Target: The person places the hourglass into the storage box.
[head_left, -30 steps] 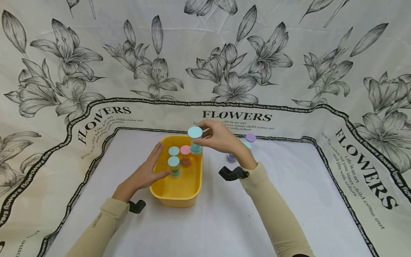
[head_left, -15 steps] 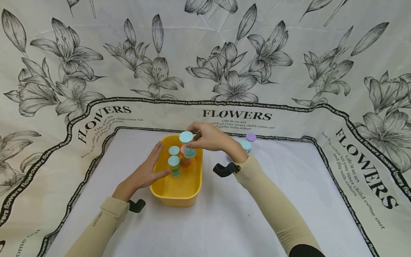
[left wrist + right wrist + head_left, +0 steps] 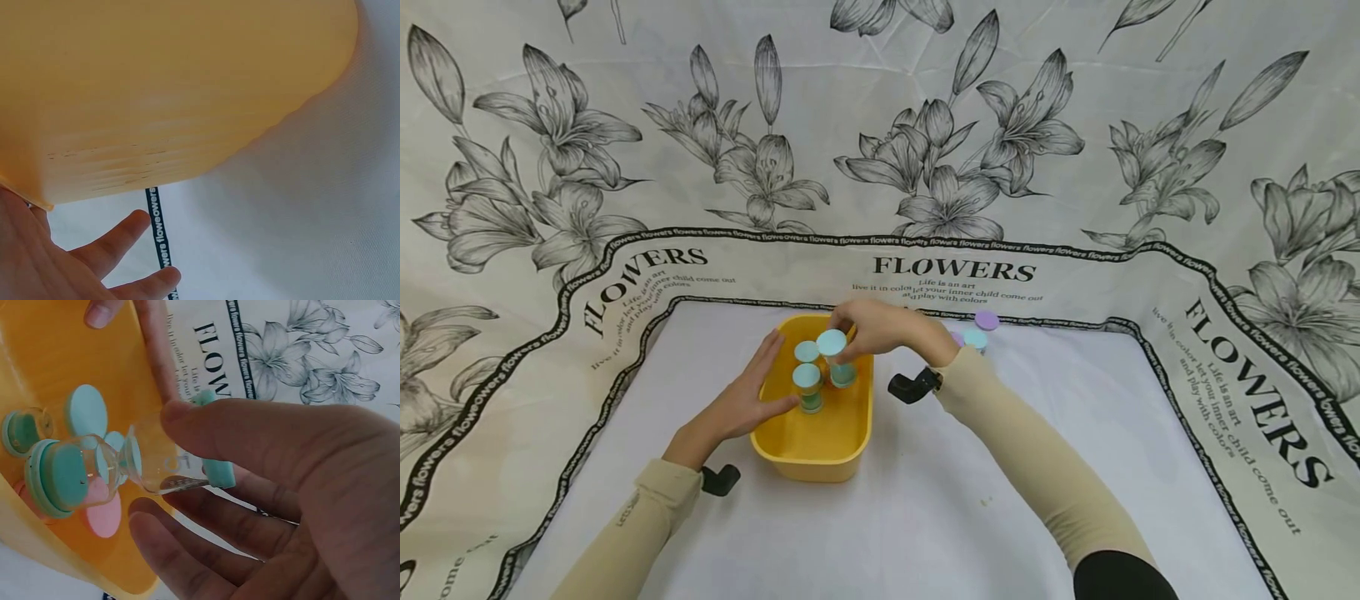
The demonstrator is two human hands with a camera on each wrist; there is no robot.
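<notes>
In the head view, the right hand (image 3: 880, 327) reaches over the far right part of a yellow plastic tub (image 3: 805, 472), its grip pinching the upper end of a teal-capped sand timer (image 3: 831, 342). That timer is inside the tub's outline and leans, its base nearer the right wall than its cap; from here I can't be sure whether the base touches the tub's floor. Just left of it, two more teal-capped sand timers (image 3: 807, 377) stand upright in the tub, one behind the other. The left hand (image 3: 741, 402) lies at the tub's left side, its grip spread, fingers straight along the rim and thumb reaching over it, close to the nearer timer. To the right, near the far edge of the white-covered counter (image 3: 955, 492), purple caps (image 3: 987, 320) and another teal cap (image 3: 975, 340) show past the right wrist. A cloth printed with lilies (image 3: 943, 200) hangs behind.

In the left wrist view, the tub's outer wall fills the upper part; the left hand's fingers fan out below it, with one at the rim.

In the right wrist view, thumb and fingers pinch the held timer's glass beside its cap. Teal sand fills its lower bulb. A pink cap (image 3: 103, 514) shows behind it in the tub.
</notes>
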